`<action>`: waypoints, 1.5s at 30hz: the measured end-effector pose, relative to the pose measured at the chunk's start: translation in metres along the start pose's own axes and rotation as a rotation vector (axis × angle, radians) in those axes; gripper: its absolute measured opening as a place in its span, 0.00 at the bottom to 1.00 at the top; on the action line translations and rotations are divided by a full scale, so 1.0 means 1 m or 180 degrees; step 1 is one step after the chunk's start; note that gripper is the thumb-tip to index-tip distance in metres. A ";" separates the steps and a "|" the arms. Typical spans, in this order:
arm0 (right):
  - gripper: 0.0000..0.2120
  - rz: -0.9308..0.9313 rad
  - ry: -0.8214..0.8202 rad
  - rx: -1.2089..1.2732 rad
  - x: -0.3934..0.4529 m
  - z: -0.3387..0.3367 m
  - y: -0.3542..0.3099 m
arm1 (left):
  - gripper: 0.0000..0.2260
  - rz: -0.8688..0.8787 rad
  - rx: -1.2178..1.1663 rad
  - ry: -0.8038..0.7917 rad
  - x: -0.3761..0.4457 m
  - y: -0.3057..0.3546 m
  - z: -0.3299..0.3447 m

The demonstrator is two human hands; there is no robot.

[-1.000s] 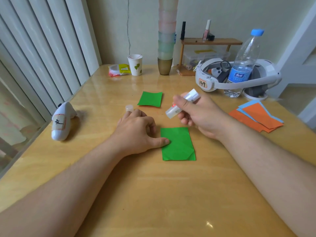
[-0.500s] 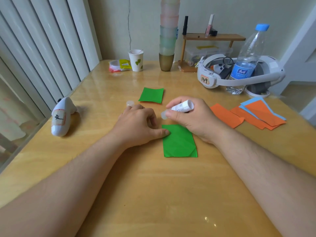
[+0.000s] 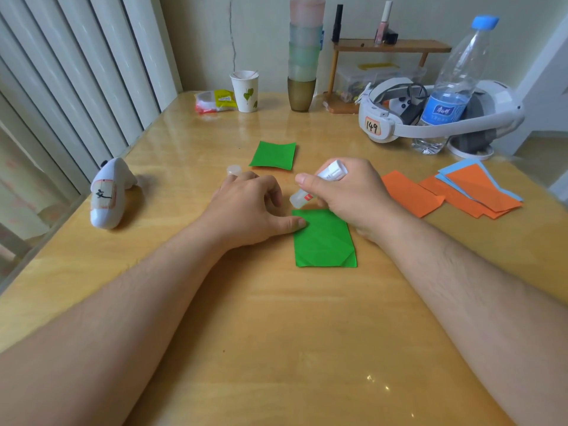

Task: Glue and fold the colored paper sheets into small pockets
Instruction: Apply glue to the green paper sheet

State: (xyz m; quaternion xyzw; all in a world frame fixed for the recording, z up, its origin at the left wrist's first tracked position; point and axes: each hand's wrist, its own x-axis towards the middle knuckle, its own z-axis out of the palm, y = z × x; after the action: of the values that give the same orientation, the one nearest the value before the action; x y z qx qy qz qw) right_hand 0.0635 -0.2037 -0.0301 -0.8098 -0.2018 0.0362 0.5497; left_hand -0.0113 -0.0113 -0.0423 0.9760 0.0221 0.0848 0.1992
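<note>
A folded green paper (image 3: 324, 241) lies flat on the wooden table (image 3: 276, 333) in the middle. My left hand (image 3: 249, 207) has its fingers curled, and its thumb presses the paper's upper left edge. My right hand (image 3: 347, 195) grips a white glue stick (image 3: 319, 186), tilted with its tip down just above the paper's top left corner. The glue stick's cap (image 3: 234, 170) stands behind my left hand. A second folded green paper (image 3: 273, 155) lies farther back. Orange and blue sheets (image 3: 455, 192) lie at the right.
A white controller (image 3: 107, 193) lies at the left edge. At the back stand a paper cup (image 3: 245, 91), a stack of cups (image 3: 302, 56), a white headset (image 3: 430, 115), a water bottle (image 3: 451, 87) and a small wooden shelf (image 3: 390, 46).
My right hand has come down and left with the glue stick, from raised above the table to the green paper's top corner. My left hand has stayed on the paper's edge.
</note>
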 end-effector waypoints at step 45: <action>0.11 -0.0056 0.0577 -0.1177 -0.009 -0.039 -0.001 | 0.27 -0.0089 0.0058 -0.0200 -0.007 0.006 -0.008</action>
State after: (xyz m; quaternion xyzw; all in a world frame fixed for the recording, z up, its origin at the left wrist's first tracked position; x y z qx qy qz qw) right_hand 0.0657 -0.2407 -0.0151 -0.8951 -0.1617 -0.0793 0.4078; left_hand -0.0191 -0.0144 -0.0342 0.9796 0.0302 0.0511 0.1921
